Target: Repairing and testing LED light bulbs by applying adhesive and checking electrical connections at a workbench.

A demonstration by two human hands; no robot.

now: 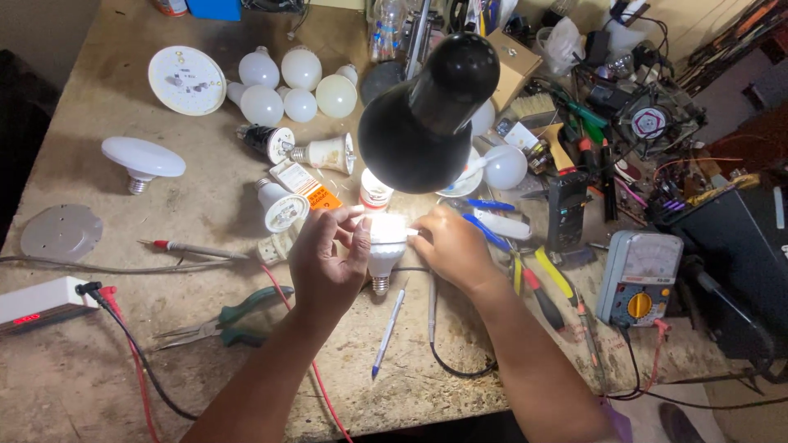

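The white bulb (pixel 384 250) sits under the black lamp (pixel 427 115), cover off, screw base down. The left hand (pixel 328 258) grips its body, the right hand (pixel 447 246) pinches its top edge. Probes (pixel 193 248) and meter (pixel 640 279) lie unused, so testing seems left.

The black lamp shade (pixel 427 115) is hanging right over the hands, blocking the way from above. Bare bench (pixel 98 377) is lying open front-left, while tools (pixel 542 279) are crowding the right.

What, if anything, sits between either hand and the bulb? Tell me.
Nothing visible. The left hand grips the white bulb from its left side and the right hand touches its right side. The black lamp hangs above, not between them.
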